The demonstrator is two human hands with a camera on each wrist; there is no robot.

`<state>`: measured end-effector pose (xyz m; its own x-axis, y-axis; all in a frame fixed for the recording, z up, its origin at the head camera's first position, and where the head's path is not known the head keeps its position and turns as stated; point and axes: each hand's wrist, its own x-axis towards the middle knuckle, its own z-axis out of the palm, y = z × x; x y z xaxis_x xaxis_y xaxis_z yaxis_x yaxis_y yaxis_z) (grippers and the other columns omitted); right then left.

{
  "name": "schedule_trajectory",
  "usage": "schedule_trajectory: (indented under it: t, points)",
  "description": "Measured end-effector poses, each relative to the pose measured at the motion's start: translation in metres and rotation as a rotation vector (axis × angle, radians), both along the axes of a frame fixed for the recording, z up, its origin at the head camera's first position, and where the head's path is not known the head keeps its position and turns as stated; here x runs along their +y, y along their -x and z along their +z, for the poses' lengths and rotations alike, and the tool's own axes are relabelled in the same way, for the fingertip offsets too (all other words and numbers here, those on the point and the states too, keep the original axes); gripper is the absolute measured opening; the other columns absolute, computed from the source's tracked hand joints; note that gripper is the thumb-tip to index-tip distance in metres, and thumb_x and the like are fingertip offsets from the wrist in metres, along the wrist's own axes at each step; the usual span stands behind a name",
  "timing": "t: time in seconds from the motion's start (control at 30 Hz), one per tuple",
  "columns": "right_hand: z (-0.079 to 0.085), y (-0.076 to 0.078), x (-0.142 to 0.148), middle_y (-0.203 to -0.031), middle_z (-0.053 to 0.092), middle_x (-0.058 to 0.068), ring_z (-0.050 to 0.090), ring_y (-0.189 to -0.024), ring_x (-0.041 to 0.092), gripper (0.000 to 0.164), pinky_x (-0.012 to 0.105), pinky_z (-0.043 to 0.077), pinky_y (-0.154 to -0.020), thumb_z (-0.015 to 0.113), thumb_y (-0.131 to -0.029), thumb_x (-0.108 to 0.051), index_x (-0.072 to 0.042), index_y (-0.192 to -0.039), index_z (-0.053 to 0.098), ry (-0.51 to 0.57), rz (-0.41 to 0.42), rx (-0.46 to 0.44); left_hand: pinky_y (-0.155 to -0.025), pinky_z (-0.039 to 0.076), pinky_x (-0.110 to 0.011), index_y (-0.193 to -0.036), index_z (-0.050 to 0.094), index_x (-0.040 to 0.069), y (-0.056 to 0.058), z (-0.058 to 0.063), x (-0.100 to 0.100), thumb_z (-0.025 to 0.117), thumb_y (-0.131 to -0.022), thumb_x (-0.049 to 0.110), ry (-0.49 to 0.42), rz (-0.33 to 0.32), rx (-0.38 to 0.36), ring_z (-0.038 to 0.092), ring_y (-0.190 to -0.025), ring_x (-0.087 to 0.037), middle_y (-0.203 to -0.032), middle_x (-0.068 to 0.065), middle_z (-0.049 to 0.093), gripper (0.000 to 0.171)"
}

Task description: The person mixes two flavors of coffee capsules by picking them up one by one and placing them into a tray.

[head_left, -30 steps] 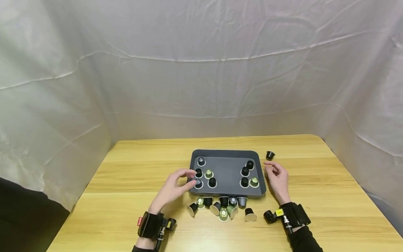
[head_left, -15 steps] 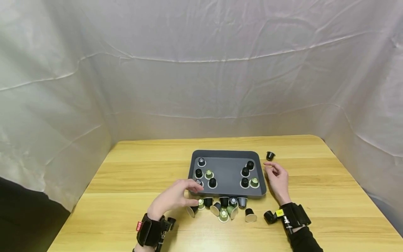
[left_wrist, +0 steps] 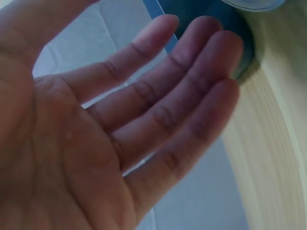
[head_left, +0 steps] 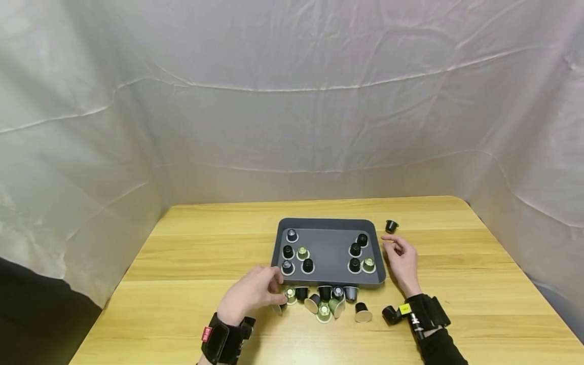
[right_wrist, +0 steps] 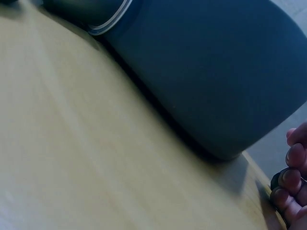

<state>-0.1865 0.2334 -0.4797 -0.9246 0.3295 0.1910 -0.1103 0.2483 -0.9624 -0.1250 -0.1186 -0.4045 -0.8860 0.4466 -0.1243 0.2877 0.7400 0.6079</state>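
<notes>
My left hand (head_left: 252, 293) is over the tray's front left corner, thumb and fingertips close to a dark coffee capsule (head_left: 277, 309) lying on its side, which it partly hides. In the left wrist view the fingers (left_wrist: 163, 115) are gently bent and apart, with nothing held; a capsule's rim (left_wrist: 256, 5) shows at the top edge. My right hand (head_left: 402, 262) rests on the table beside the tray's right side, fingers loosely curled. A black capsule (head_left: 391, 226) lies just beyond its fingertips. The grey tray (head_left: 328, 223) carries several upright capsules in black, dark grey and green.
Along the tray's front edge sits a cluster of green, black and grey capsules (head_left: 323, 312), some upright, some tipped. One black capsule (head_left: 362, 312) lies apart to the right of it. Pale cloth (head_left: 319, 126) hangs behind the wooden table (head_left: 205, 243).
My left hand has come away from the capsules at the tray's left side, down toward the tipped dark capsule in front, its fingers drawing nearer the thumb. The right hand stays put.
</notes>
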Motion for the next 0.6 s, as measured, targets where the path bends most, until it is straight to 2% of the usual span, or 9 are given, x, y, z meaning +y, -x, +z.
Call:
schedule_trajectory:
  t: [0.27,0.6]
  points:
    - [0.0006,-0.0009,-0.0001,-0.057,0.052,-0.003,0.044,-0.052,0.0,0.02,0.016,0.038,-0.055,0.059,-0.095,0.002,0.01,-0.11,0.069,0.0,0.014,0.005,-0.059,0.051,-0.024,-0.09,0.067,0.004,-0.0029,-0.002,0.0068,0.088,-0.072,0.016,0.055,0.05,0.005,0.059,-0.068,-0.01,-0.077,-0.001,0.069,0.03]
    - [0.0005,-0.0013,-0.001,-0.06,0.055,0.01,0.045,-0.053,0.0,0.019,0.017,0.039,-0.056,0.059,-0.095,0.002,0.009,-0.108,0.07,-0.029,0.013,0.014,-0.058,0.048,-0.025,-0.085,0.068,0.004,-0.0023,-0.0068,0.0066,0.089,-0.07,0.015,0.091,0.071,0.033,0.056,-0.066,-0.01,-0.074,0.001,0.068,0.028]
